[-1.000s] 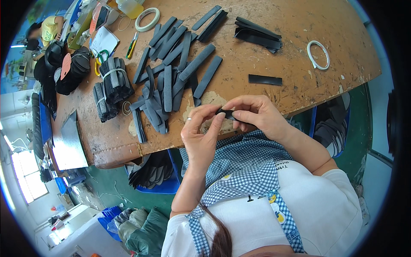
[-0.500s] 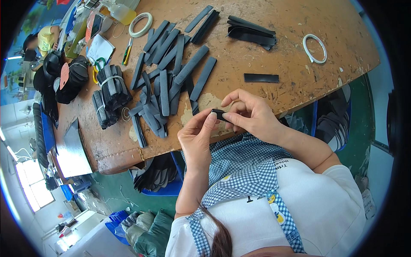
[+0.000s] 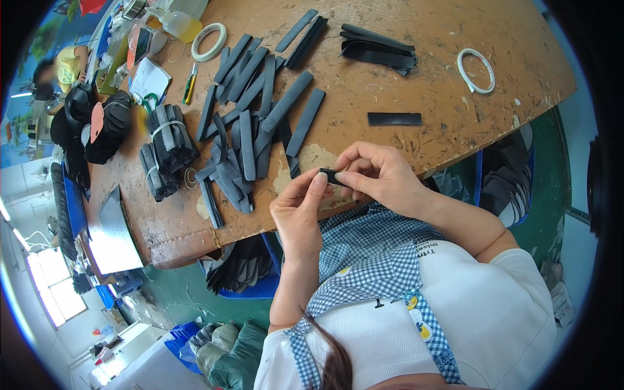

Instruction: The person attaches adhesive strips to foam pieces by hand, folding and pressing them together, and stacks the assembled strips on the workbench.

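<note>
A small black strip [image 3: 331, 176] is pinched between my two hands just above the near edge of the worn wooden table [image 3: 448, 39]. My left hand [image 3: 299, 207] grips its left end with thumb and index finger. The right end is between the thumb and fingers of my right hand [image 3: 380, 177]; those fingers hide part of it. A flat black strip [image 3: 394, 119] lies alone beyond my right hand. To the left spreads a loose heap of dark grey strips [image 3: 248, 143].
Tied bundles of strips [image 3: 174, 138] stand left of the heap. A stack of black strips [image 3: 378, 49] and a white tape roll [image 3: 476, 71] lie farther back. Another tape roll [image 3: 209, 41] is near a cutter knife [image 3: 190, 83]. Blue bins [image 3: 253, 276] sit below the table edge.
The view has shifted slightly. Both hands keep their pinch on the black strip, which looks a little flatter between the fingertips.
</note>
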